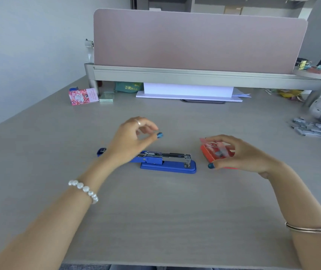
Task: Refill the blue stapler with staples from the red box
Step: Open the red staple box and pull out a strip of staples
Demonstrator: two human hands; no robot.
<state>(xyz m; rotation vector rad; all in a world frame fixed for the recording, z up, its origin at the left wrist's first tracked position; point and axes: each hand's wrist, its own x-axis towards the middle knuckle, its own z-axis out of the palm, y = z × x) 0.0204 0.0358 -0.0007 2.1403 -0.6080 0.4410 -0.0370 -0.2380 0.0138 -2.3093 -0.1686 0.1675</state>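
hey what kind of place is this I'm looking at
Most likely an office workstation. A grey desk is backed by a pink partition screen, a stack of white paper sits beneath its shelf, and loose staple strips lie at the right.

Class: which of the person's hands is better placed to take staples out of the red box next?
Right. The right hand already rests on the red box; the left hand hovers empty above the opened blue stapler.
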